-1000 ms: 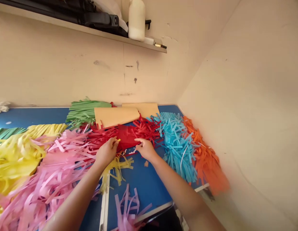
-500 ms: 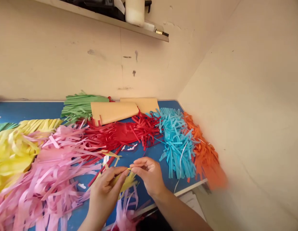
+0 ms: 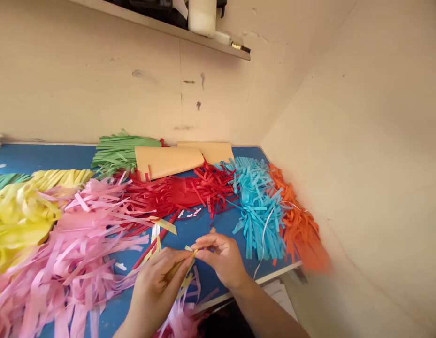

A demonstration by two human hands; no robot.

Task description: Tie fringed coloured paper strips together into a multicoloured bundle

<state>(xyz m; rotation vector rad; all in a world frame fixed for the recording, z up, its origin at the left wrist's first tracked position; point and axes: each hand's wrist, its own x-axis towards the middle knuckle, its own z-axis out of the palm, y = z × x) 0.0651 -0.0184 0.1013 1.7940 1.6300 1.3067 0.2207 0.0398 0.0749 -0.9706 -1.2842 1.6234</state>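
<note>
My left hand and my right hand meet over the front of the blue table. Each is closed in a pinch on a yellow paper tassel, whose middle is twisted thin between the fingertips. Some loose yellow strips hang below, partly hidden by my left hand. Beyond the hands lies red fringed tissue paper. Pink fringed paper spreads to the left of my left hand, and light blue fringed paper lies right of my right hand.
Yellow fringe covers the far left, with green fringe at the back beside folded tan paper. Orange fringe hangs over the table's right end. A shelf juts from the wall above. White string crosses the light blue fringe.
Both hands stay close together, still pinching the yellow paper. The fingers have shifted slightly around the twisted part, and the loose yellow ends have changed position. The view has moved a little.
</note>
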